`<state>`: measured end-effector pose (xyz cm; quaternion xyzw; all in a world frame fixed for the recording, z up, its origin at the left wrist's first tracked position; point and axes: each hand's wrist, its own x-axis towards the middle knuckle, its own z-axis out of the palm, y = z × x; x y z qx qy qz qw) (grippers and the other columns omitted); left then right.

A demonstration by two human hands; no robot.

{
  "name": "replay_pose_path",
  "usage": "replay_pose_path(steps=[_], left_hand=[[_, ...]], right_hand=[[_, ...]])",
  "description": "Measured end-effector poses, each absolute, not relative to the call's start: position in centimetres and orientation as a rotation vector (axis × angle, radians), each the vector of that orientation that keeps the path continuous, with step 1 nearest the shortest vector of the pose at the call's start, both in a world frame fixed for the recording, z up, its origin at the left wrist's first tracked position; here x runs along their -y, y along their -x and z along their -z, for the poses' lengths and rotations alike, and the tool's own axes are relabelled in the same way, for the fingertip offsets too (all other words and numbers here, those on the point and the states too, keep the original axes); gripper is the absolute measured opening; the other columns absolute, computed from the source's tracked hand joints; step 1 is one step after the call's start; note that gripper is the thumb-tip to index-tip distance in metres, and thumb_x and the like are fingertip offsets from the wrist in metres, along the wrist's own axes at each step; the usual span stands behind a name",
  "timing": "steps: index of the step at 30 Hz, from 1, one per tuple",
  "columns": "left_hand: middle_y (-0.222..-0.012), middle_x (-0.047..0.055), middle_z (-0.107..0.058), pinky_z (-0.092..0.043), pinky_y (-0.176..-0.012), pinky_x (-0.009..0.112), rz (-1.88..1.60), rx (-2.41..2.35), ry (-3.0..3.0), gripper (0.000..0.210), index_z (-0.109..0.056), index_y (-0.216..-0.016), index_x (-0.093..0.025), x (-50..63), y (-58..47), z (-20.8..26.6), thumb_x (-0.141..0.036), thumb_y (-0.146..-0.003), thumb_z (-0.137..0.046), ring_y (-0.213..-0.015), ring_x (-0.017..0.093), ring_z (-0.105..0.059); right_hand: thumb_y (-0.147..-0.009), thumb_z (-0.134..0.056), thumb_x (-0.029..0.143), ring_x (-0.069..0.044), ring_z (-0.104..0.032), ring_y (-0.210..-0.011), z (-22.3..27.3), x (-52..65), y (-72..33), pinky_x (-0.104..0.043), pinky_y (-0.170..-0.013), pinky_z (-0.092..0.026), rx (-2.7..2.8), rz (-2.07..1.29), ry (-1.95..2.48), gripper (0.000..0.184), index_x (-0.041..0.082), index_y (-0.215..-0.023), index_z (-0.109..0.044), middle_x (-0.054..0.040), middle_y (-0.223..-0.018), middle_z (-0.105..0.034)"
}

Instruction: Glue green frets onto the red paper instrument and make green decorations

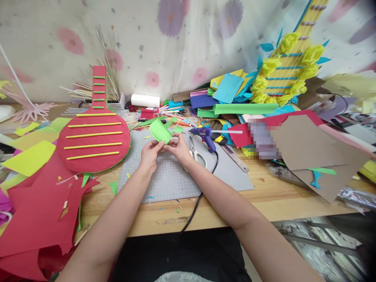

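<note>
Between my two hands is a small piece of green craft paper (pixel 160 131), curved and held up over the grey cutting mat (pixel 170 184). My left hand (pixel 151 153) pinches its lower edge between thumb and fingers. From the other side, my right hand (pixel 179 149) grips the same edge, its fingertips partly behind the paper. Close to my right hand lie scissors (pixel 200 157) with pale handles, partly hidden by my wrist. A purple glue gun (pixel 205 136) with a white glue stick in its back rests just beyond them.
A red guitar-shaped cutout (pixel 94 141) with yellow and green strips stands left, above red paper scraps (pixel 38 207). A steel ruler (pixel 235 157) lies right of the mat. Brown cardboard (pixel 311 145) and a yellow flower-trimmed guitar (pixel 286 72) are further right. The glue gun's black cord (pixel 197 207) crosses the mat.
</note>
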<state>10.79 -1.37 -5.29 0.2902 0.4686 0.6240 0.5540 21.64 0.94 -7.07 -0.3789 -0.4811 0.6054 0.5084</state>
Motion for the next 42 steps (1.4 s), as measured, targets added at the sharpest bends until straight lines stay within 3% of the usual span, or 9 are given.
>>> replay_pose_path(steps=[6,12,19,30,42], left_hand=[[-0.056,-0.002,-0.06,-0.048,-0.064,0.027,-1.418,-1.139,-0.715,0.039,-0.055,-0.061,-0.015,1.6,-10.6,5.1,-0.036,-0.042,-0.082,-0.054,0.01,-0.056],[-0.074,0.004,-0.067,-0.048,-0.066,0.026,-1.374,-1.149,-0.741,0.036,-0.062,-0.073,-0.015,1.9,-9.4,4.5,-0.043,-0.054,-0.075,-0.069,0.013,-0.062],[-0.062,0.001,-0.062,-0.043,-0.057,0.022,-1.525,-1.447,-0.854,0.02,-0.061,-0.068,-0.016,1.5,-8.6,5.3,-0.035,-0.063,-0.067,-0.06,0.011,-0.055],[-0.064,-0.001,-0.058,-0.037,-0.065,0.024,-1.35,-1.666,-1.517,0.012,-0.057,-0.064,-0.02,2.0,-8.8,5.4,-0.027,-0.074,-0.055,-0.064,0.014,-0.052],[-0.063,0.0,-0.061,-0.042,-0.06,0.026,-1.483,-1.633,-1.305,0.017,-0.064,-0.068,-0.017,1.1,-6.7,6.4,-0.033,-0.063,-0.067,-0.055,0.013,-0.056]], right_hand=[[-0.051,-0.076,0.031,-0.011,-0.06,-0.054,7.1,-0.8,-21.6,-0.027,-0.061,-0.049,1.164,-1.438,0.949,0.061,0.024,-0.092,-0.031,0.012,-0.06,-0.057],[-0.054,-0.071,0.025,-0.011,-0.061,-0.053,6.9,-0.7,-21.7,-0.026,-0.06,-0.049,1.152,-1.417,0.995,0.056,0.024,-0.091,-0.029,0.0134,-0.058,-0.055],[-0.056,-0.068,0.024,-0.012,-0.062,-0.055,6.9,-0.6,-21.8,-0.026,-0.06,-0.049,1.161,-1.386,1.024,0.052,0.025,-0.09,-0.028,0.0134,-0.058,-0.055],[-0.055,-0.069,0.027,-0.012,-0.06,-0.056,7.5,-0.7,-21.7,-0.028,-0.061,-0.049,1.216,-1.348,1.022,0.054,0.025,-0.092,-0.029,0.0118,-0.062,-0.054],[-0.058,-0.067,0.028,-0.013,-0.061,-0.06,8.0,-1.0,-22.1,-0.028,-0.062,-0.047,1.227,-1.281,1.093,0.052,0.025,-0.093,-0.03,0.0104,-0.064,-0.055]])
